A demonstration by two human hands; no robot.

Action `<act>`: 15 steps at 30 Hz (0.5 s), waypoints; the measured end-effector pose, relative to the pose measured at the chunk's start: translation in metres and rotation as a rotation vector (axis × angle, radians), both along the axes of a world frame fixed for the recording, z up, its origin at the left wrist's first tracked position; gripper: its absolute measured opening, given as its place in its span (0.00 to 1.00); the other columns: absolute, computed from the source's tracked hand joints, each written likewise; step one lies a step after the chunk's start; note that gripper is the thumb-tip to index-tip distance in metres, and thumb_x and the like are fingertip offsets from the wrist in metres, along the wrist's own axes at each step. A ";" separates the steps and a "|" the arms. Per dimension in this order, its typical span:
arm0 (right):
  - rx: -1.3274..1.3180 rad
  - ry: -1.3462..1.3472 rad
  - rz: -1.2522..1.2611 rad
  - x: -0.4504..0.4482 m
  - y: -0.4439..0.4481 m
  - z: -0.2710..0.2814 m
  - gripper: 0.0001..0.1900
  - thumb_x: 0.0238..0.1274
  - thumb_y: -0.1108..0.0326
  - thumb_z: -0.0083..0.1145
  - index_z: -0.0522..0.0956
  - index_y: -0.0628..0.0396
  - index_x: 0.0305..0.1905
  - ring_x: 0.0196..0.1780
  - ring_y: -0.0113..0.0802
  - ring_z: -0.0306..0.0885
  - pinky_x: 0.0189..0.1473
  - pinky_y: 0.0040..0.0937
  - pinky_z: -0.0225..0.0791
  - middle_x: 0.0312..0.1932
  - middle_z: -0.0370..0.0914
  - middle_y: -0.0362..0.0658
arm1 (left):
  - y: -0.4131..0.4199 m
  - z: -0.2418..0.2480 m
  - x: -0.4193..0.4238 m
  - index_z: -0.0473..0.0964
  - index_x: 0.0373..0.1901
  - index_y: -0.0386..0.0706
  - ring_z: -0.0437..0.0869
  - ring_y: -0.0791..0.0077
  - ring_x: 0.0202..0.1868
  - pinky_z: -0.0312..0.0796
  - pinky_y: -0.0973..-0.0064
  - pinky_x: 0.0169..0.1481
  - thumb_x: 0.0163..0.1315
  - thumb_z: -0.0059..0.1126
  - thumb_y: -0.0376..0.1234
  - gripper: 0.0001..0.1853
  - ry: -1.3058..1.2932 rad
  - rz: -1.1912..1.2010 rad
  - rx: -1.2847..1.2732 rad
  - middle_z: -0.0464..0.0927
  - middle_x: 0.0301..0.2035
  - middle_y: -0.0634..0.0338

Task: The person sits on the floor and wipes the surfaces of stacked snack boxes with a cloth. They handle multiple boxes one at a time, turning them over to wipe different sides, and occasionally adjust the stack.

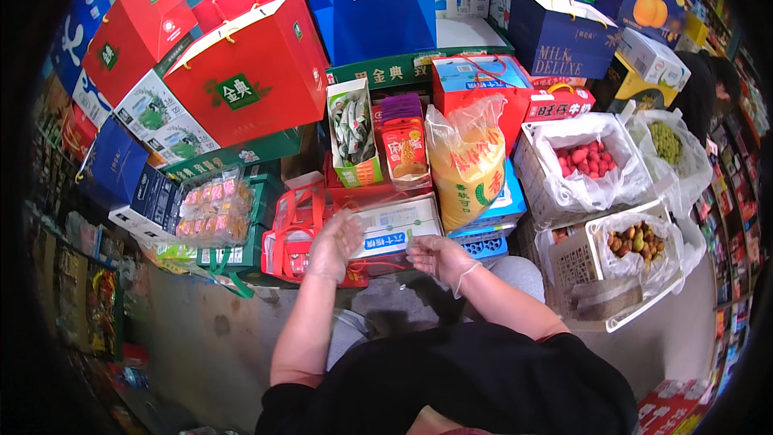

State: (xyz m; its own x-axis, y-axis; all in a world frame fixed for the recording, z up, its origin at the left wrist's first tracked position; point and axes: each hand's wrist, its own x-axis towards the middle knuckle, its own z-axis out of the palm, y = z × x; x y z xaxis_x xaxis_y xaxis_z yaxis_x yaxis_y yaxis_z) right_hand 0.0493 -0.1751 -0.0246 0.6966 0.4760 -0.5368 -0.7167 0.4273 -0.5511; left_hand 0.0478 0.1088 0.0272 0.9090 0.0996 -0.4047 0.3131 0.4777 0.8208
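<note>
Both hands wear thin clear plastic gloves. My left hand (336, 241) is raised beside the left end of a white and blue drink carton (392, 226), fingers apart, with nothing seen in it. At the carton's right end is my right hand (438, 258), its fingers curled; whether it holds anything cannot be told. Red clear-windowed gift bags (296, 241) stand left of my left hand. Behind the carton are an open box of green-wrapped packets (353, 133) and a box of red snack packets (406, 151). A plastic bag of yellow grain (468, 175) stands to the right.
Red gift bags (241, 81) and a blue gift bag (383, 6) stand behind. A clear tray of wrapped pastries (214, 208) is at left. White baskets hold red fruit (586, 160) and brown fruit (635, 240) at right. Another person (694, 90) is at the far right, near shelves.
</note>
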 end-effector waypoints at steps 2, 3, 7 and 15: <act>0.002 -0.016 0.009 0.007 0.000 -0.006 0.16 0.79 0.62 0.58 0.79 0.59 0.61 0.49 0.36 0.86 0.54 0.37 0.82 0.48 0.86 0.45 | 0.006 0.014 0.025 0.75 0.68 0.45 0.86 0.66 0.54 0.78 0.68 0.57 0.78 0.57 0.54 0.28 -0.016 -0.013 0.061 0.83 0.53 0.58; 0.000 -0.030 0.018 0.012 0.001 -0.006 0.16 0.79 0.62 0.58 0.79 0.59 0.61 0.48 0.36 0.86 0.52 0.36 0.82 0.47 0.86 0.45 | 0.006 0.027 0.037 0.75 0.68 0.47 0.86 0.67 0.52 0.77 0.69 0.56 0.77 0.59 0.57 0.30 -0.013 -0.015 0.086 0.84 0.51 0.59; -0.071 -0.074 0.004 0.015 0.003 0.007 0.12 0.81 0.61 0.59 0.80 0.57 0.57 0.42 0.33 0.86 0.46 0.31 0.83 0.42 0.86 0.42 | 0.001 0.064 0.081 0.72 0.73 0.48 0.86 0.66 0.51 0.76 0.67 0.51 0.71 0.60 0.64 0.39 0.055 -0.031 0.439 0.84 0.48 0.58; -0.026 -0.155 0.126 0.014 -0.005 0.004 0.13 0.82 0.62 0.57 0.76 0.59 0.59 0.45 0.36 0.86 0.49 0.33 0.83 0.46 0.84 0.46 | 0.008 0.071 0.145 0.75 0.67 0.39 0.84 0.54 0.61 0.80 0.62 0.54 0.73 0.55 0.47 0.28 0.135 -0.163 1.077 0.84 0.57 0.49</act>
